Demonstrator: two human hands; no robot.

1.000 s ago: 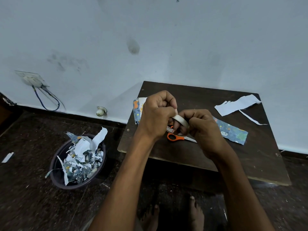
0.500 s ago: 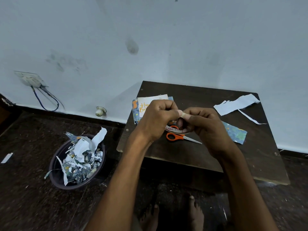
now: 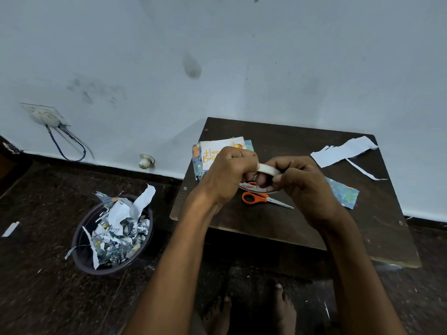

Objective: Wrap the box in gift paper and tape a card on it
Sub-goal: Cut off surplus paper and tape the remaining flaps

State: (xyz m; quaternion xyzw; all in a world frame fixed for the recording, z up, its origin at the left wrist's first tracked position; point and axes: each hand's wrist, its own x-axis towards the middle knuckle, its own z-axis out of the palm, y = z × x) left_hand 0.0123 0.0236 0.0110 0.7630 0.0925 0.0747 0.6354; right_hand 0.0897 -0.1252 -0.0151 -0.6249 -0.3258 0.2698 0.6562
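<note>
**Freeing a length of tape for the card**

At mid-frame, the left hand [image 3: 229, 172] and right hand [image 3: 300, 184] both grip a white ring-shaped roll of tape [image 3: 262, 176]. Next, probably: peel a strip and cut it with the orange-handled steel scissors [image 3: 263, 199]. The white paper birthday card [image 3: 217, 151] lies on the blue-patterned wrapped box [image 3: 197, 163], just above-left of the hands.

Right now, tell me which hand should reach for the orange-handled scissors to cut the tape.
Probably the right hand: the orange-handled scissors lie just below it on the dark wooden table. The left hand can keep holding the white tape roll both hands now grip.
</note>
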